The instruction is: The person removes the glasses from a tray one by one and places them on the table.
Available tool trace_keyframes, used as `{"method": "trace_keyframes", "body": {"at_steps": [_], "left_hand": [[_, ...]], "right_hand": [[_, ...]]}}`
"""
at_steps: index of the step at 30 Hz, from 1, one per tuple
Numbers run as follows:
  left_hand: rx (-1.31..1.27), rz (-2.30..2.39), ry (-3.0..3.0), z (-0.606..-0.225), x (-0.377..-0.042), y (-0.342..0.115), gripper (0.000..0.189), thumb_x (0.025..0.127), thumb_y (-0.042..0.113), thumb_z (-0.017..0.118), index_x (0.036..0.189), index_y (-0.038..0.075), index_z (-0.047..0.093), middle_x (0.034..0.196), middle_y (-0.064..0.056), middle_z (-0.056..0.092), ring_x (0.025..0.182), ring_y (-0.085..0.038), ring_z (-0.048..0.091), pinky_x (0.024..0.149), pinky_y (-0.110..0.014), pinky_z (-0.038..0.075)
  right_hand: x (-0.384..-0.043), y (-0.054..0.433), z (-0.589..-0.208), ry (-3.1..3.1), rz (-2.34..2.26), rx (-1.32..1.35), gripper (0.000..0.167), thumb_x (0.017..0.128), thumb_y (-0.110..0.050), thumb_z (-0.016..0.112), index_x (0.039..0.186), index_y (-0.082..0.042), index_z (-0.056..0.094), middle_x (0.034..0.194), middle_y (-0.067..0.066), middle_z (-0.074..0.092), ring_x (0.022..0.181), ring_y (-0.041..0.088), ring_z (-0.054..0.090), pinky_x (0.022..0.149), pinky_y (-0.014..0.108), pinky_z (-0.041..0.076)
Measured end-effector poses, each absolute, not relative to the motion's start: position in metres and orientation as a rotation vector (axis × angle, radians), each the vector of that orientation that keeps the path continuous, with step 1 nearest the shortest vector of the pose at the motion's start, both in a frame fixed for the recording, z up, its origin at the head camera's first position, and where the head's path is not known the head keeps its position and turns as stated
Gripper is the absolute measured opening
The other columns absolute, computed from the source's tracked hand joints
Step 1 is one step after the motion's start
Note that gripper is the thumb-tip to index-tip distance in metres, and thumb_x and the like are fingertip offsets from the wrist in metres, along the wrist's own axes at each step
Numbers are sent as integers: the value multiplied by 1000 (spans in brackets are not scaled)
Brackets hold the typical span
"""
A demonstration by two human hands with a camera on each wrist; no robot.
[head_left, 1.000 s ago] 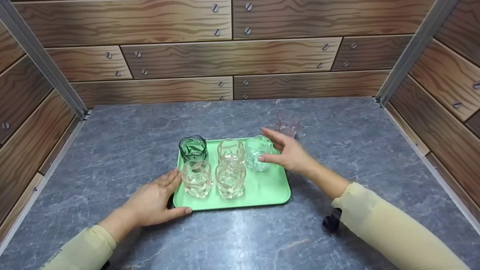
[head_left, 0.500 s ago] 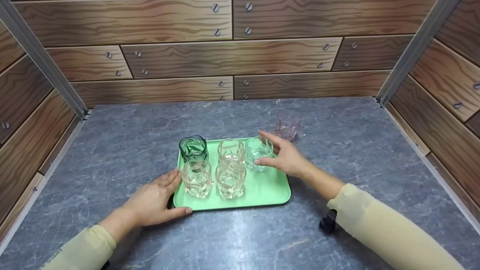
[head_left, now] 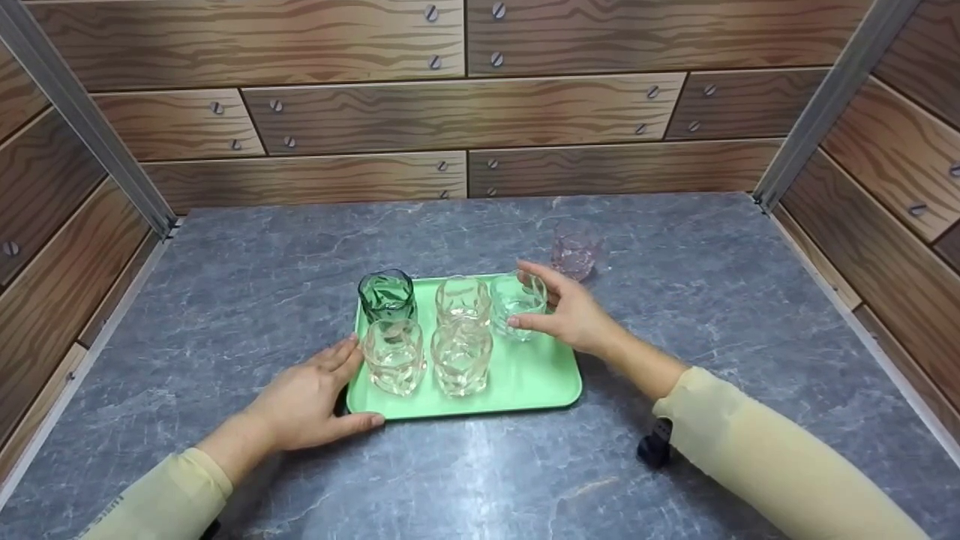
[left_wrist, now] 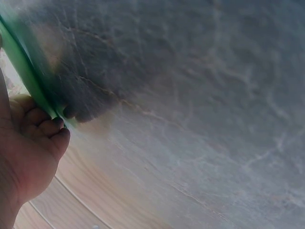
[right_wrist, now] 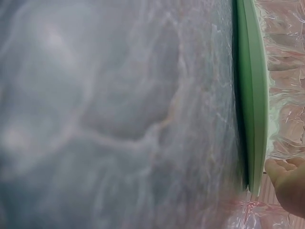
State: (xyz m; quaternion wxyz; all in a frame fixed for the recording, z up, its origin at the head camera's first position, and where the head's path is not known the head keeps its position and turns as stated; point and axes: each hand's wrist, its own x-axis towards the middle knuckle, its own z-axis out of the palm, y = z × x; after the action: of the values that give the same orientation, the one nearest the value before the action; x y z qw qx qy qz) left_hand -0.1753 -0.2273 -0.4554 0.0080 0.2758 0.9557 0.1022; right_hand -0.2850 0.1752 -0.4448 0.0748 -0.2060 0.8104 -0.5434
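A light green tray [head_left: 525, 382] lies on the table with several faceted glass tumblers standing on it. My left hand [head_left: 307, 401] holds its near left corner, thumb along the front rim and fingers at the left side; the left wrist view shows fingers [left_wrist: 45, 124] bent against the edge. My right hand [head_left: 574, 311] grips a pale green tumbler [head_left: 517, 296] at the tray's back right, thumb in front and fingers behind. Left of it stand a clear tumbler [head_left: 463, 300] and a dark green one [head_left: 386, 296]. Two clear tumblers, front left [head_left: 395, 360] and front middle [head_left: 461, 364], stand nearer me.
Behind the right hand, off the tray, a pale pink tumbler [head_left: 574, 255] stands on the grey marbled table [head_left: 720, 300]. Wood-patterned panels [head_left: 450, 112] close the back and both sides, with metal posts [head_left: 825, 105] at the corners.
My right hand has moved slightly left and closed in around the pale green tumbler, which stays in about the same spot. The left hand and the tray have not moved.
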Motion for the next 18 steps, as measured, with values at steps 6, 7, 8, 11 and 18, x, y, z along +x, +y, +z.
{"method": "trace_keyframes", "body": {"at_steps": [6, 7, 8, 11, 18], "left_hand": [[870, 315, 2993, -456, -175, -227, 110, 95, 81, 51, 159, -7, 40, 164, -31, 36, 148, -48, 43, 114, -61, 43], [870, 314, 2992, -455, -175, -227, 110, 95, 81, 51, 159, -7, 39, 164, -31, 36, 148, -48, 42, 115, -61, 43], [870, 315, 2991, -455, -175, -227, 110, 95, 81, 51, 159, -7, 39, 164, -31, 36, 148, -48, 42, 115, -61, 43], [868, 315, 2986, -455, -175, -227, 110, 95, 81, 51, 160, -7, 39, 164, -30, 35, 148, -48, 42, 115, -61, 43], [865, 319, 2986, -454, -175, -227, 109, 95, 80, 53, 158, -8, 41, 164, -30, 37, 148, -48, 43, 113, -62, 45]], "right_hand": [[-285, 175, -445, 2444, -1625, -603, 92, 86, -15, 91, 164, -8, 41, 161, 18, 48, 147, 36, 47, 119, 48, 42], [-285, 175, -444, 2448, -1623, -600, 93, 86, -16, 91, 163, -9, 41, 161, 18, 48, 147, 36, 47, 119, 48, 43], [-285, 175, -444, 2453, -1620, -595, 93, 86, -16, 92, 163, -9, 41, 161, 17, 48, 147, 36, 48, 119, 48, 43], [-285, 175, -444, 2476, -1610, -587, 92, 85, -16, 92, 163, -8, 42, 159, 16, 51, 145, 35, 50, 116, 49, 46], [-285, 173, -443, 2482, -1636, -568, 91, 83, -12, 93, 160, -7, 46, 155, 15, 56, 132, 33, 61, 101, 45, 56]]}}
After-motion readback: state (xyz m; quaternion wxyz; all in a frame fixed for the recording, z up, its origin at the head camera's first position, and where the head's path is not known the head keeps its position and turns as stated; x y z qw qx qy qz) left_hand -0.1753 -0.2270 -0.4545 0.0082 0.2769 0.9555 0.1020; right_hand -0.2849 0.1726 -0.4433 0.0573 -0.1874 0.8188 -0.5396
